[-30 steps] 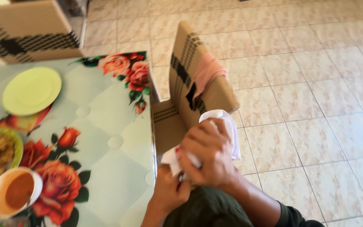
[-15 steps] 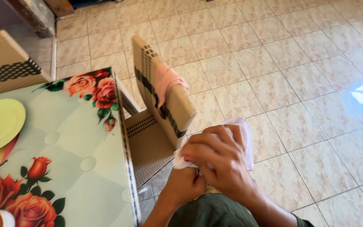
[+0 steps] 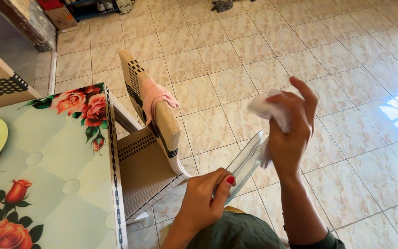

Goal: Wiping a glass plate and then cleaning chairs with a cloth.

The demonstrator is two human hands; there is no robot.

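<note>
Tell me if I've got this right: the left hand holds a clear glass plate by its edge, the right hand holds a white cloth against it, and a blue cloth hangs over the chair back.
Not quite. In the head view the cloth over the chair back is pink, not blue. The rest holds: the left hand grips the clear glass plate by its edge, and the right hand holds a white cloth against it.

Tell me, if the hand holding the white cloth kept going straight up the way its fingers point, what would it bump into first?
Probably nothing: the right hand with the white cloth points up over bare floor tiles. Depth is hard to judge here.
</note>
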